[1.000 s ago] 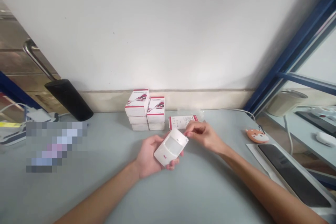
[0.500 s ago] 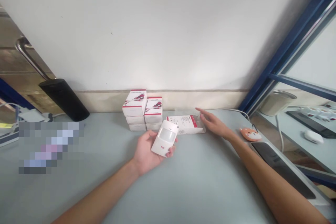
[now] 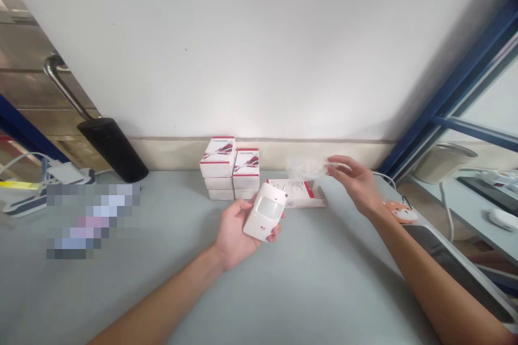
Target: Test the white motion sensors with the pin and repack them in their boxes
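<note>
Cupped palm-up, the left hand (image 3: pixel 237 233) cradles a white motion sensor (image 3: pixel 259 228), its fingers curled under the far edge and its thumb pressed against the near side, so the sensor sits tilted just above the table (image 3: pixel 170 291), not resting on it. The housing looks like stiff, smooth moulded plastic, probably hollow and light, with rounded corners that could slip from damp fingers. It seems safest to hold it by the long sides, as the left hand does, keeping off the frosted lens (image 3: pixel 270 208), which bulges from the front and might scuff. The right hand (image 3: pixel 356 184) is raised well to the right of it, with thumb and fingers pressed together on the end of a clear plastic bag (image 3: pixel 305 168). The film looks thin, soft and crinkled, so it should weigh almost nothing and would crease or slide easily; a pinch at its edge suits it. Just behind the sensor, a printed card (image 3: pixel 294 192) with a red band lies flat, and two stacks of white cartons (image 3: pixel 229 168) with red trim stand squared against the wall (image 3: pixel 259 48).
</note>
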A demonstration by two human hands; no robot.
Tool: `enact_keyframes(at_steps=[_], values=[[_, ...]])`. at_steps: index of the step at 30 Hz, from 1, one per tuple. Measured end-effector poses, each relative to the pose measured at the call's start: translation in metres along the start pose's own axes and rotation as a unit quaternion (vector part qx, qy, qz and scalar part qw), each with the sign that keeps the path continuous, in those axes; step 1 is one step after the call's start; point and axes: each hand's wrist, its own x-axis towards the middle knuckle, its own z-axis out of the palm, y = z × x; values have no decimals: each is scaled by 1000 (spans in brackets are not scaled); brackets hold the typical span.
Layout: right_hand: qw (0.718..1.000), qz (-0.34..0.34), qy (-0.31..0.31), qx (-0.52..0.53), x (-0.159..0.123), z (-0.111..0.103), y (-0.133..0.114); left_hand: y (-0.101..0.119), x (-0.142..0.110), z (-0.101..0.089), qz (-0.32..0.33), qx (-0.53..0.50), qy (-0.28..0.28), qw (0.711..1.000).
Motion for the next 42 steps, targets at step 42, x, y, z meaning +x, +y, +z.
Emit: enact_keyframes(at_steps=[42], values=[[980,-163,-105,-42,-91,82,-48,-7,-3,-6,135,317,35,938]])
